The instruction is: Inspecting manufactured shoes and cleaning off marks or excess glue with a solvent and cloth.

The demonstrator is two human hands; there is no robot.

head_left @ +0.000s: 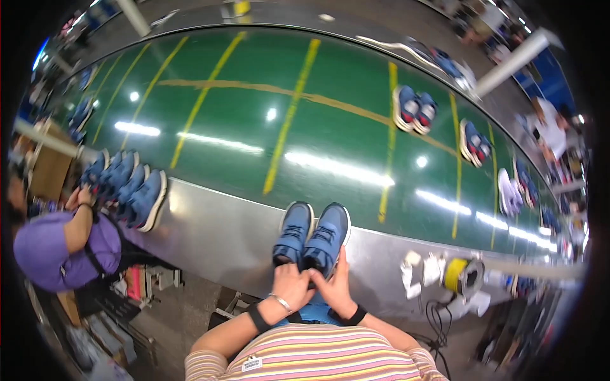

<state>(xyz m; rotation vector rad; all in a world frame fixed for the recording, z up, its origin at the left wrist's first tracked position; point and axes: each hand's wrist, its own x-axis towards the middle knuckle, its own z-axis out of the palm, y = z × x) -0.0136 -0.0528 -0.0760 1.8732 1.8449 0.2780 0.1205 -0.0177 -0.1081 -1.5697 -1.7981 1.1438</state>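
Note:
A pair of blue sneakers with white soles, dark laces and a strap stands side by side on the metal ledge before me, toes pointing away. At the heel of the left sneaker (pixel 295 230) my left hand (pixel 290 289) is closed, fingers curled at its collar. My right hand (pixel 335 289) grips the back of the right sneaker (pixel 326 233), with a finger stretched along its outer side. Both hands nearly meet between the heels, and the fingertips are partly hidden there.
Beyond the metal ledge (pixel 216 213) runs a green conveyor belt (pixel 235 127) with yellow lines, bearing pairs of shoes (pixel 414 109) at the right. A yellow-and-black reel (pixel 462 277) and white scraps lie at right. At left, a person in purple (pixel 70 244) handles a row of blue sneakers (pixel 147 198).

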